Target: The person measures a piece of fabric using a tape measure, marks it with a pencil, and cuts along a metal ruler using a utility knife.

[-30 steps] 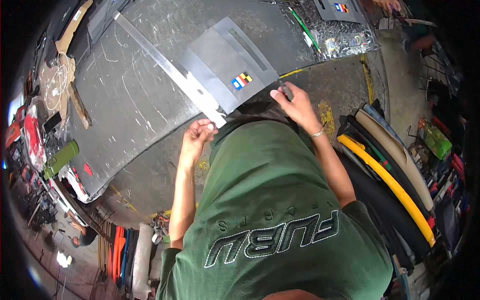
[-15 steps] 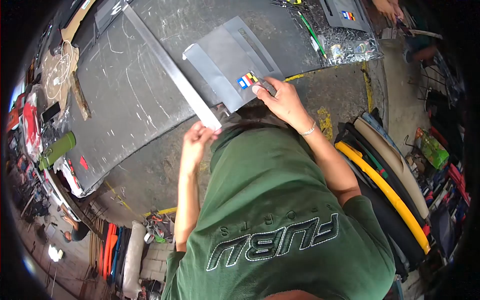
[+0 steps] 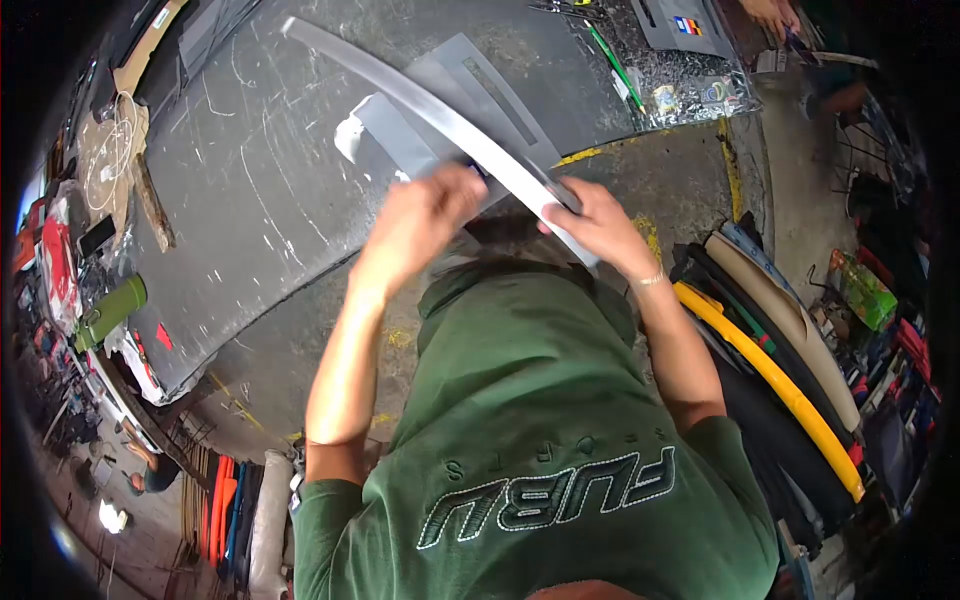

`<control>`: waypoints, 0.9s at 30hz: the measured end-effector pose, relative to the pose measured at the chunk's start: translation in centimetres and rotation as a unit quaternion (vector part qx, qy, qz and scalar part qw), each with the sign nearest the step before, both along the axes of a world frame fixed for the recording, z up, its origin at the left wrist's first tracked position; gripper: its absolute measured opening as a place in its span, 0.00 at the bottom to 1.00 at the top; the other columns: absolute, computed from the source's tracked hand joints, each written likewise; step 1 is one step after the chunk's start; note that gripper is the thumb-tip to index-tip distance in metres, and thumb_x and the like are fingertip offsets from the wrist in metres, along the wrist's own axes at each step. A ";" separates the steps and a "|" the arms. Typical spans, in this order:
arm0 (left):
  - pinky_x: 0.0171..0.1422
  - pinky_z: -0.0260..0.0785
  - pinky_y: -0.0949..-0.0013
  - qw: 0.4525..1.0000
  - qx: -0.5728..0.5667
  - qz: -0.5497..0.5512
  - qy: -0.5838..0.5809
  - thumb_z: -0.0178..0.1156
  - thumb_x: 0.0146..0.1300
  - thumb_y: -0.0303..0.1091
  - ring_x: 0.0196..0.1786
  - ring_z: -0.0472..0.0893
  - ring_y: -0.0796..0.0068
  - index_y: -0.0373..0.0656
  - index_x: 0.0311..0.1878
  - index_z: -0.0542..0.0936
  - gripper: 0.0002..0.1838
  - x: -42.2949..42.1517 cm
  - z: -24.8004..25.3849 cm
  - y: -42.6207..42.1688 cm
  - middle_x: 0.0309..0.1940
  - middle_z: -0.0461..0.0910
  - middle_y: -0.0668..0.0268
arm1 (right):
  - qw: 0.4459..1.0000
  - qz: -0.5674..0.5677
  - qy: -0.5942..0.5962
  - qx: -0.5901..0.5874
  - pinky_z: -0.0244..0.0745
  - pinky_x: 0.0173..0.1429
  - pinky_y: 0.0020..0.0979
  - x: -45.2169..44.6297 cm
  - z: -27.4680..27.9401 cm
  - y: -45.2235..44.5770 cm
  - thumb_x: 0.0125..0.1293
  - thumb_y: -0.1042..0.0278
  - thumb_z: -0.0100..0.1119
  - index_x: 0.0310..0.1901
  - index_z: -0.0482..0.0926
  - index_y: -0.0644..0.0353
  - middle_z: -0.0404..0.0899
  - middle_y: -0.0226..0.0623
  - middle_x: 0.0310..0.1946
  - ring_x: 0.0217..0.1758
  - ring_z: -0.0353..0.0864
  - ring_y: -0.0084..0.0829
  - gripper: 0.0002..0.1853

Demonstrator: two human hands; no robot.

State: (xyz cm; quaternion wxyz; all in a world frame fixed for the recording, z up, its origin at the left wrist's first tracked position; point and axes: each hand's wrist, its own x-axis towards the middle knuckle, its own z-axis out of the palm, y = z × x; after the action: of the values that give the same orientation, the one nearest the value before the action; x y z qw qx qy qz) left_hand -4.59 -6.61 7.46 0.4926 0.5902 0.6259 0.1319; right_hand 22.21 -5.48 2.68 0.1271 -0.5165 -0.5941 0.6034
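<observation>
My right hand [image 3: 592,222] is closed around the near end of a long metal ruler [image 3: 430,106]. The ruler runs up and left across a grey flat panel [image 3: 400,135] on the dark table. My left hand [image 3: 428,215] is over the panel's near edge, left of the ruler, its fingers smeared by motion; whether it holds anything cannot be made out. Small white scraps [image 3: 350,138] lie at the panel's left side. The panel's coloured flag patch is mostly hidden behind my left hand and the ruler.
A green pencil [image 3: 615,65] and a second grey panel [image 3: 670,25] lie at the table's back right. Rolls of material, one yellow [image 3: 780,380], stand at the right. A green bottle [image 3: 110,312] and a phone [image 3: 97,236] are left. Other people's hands show top right.
The ruler has moved from beside the panel to across it, its near end passing from my left hand to my right. My left hand has moved up and right.
</observation>
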 end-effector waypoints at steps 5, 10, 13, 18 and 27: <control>0.75 0.69 0.52 0.940 0.306 0.027 0.146 0.63 0.75 0.43 0.75 0.74 0.48 0.38 0.70 0.76 0.27 -1.4 -6.6 7.0 0.73 0.74 0.48 | 0.987 -0.130 -0.011 -0.098 0.82 0.47 0.36 3.5 -3.9 -5.6 0.74 0.56 0.67 0.51 0.84 0.69 0.89 0.44 0.38 0.39 0.91 0.33 0.20; 0.88 0.51 0.49 0.904 0.372 -0.040 0.207 0.61 0.75 0.43 0.84 0.62 0.49 0.39 0.77 0.69 0.33 -2.3 -11.9 9.1 0.80 0.65 0.50 | 0.987 -0.104 -0.102 0.062 0.83 0.48 0.35 3.9 -6.9 -7.5 0.72 0.56 0.71 0.49 0.84 0.65 0.87 0.42 0.35 0.40 0.90 0.34 0.18; 0.90 0.45 0.46 0.905 0.375 -0.046 0.198 0.61 0.76 0.47 0.85 0.58 0.49 0.39 0.79 0.67 0.35 -2.6 -12.5 9.3 0.80 0.65 0.51 | 0.979 -0.137 -0.050 0.140 0.83 0.50 0.40 1.5 -4.2 -6.3 0.69 0.57 0.73 0.64 0.79 0.56 0.86 0.46 0.47 0.48 0.89 0.44 0.26; 0.89 0.46 0.46 0.896 0.389 0.001 0.214 0.60 0.76 0.56 0.85 0.58 0.49 0.41 0.79 0.67 0.38 -1.9 -12.8 9.3 0.80 0.65 0.54 | 0.949 -0.052 -0.128 0.283 0.82 0.47 0.46 -1.2 -4.7 -3.8 0.63 0.60 0.75 0.78 0.70 0.48 0.81 0.42 0.48 0.44 0.86 0.49 0.41; 0.88 0.45 0.43 0.892 0.374 -0.027 0.252 0.62 0.71 0.64 0.84 0.59 0.48 0.41 0.76 0.71 0.42 -1.6 -12.3 9.3 0.79 0.66 0.51 | 0.955 -0.053 -0.151 0.250 0.82 0.49 0.44 -2.6 -4.4 -2.4 0.62 0.68 0.73 0.76 0.73 0.47 0.79 0.38 0.44 0.44 0.83 0.44 0.39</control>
State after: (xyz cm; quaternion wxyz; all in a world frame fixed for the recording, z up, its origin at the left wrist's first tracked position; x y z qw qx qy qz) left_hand -6.20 2.68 -4.82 0.0642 0.7610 0.6172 0.1893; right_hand 19.65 -7.90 -1.74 0.1923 -0.5842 -0.7099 0.3432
